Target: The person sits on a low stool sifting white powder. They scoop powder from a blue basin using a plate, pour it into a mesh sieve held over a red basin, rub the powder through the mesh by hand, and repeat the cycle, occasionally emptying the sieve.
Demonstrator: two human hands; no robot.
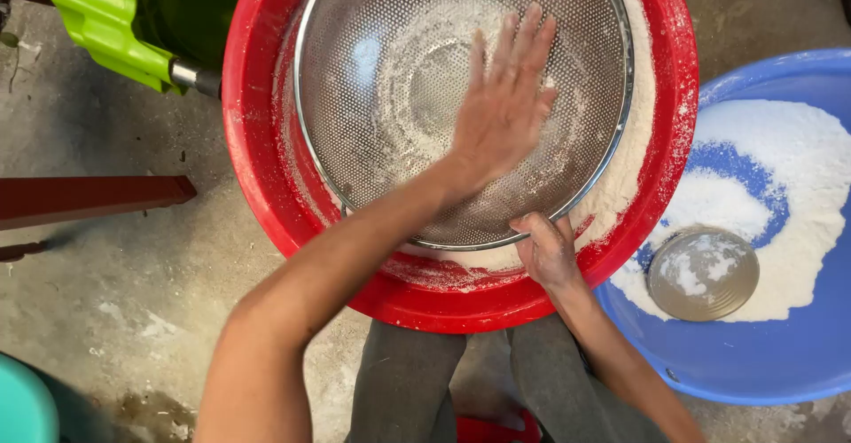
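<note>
My left hand (503, 106): flat, fingers spread, pointing far, pressing flour in the sieve (390, 70).
My right hand (547, 250): pinching the sieve's near rim.
Sieve: one, round, lying level in one red tub (257, 168).
Right side: one blue tub (753, 363), one metal bowl (702, 273) in flour.

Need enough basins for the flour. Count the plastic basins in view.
2 for certain. The red basin sits in the middle under the metal sieve; the blue basin lies at the right, holding flour and a small metal bowl. A teal rim bottom left may be another.
</note>
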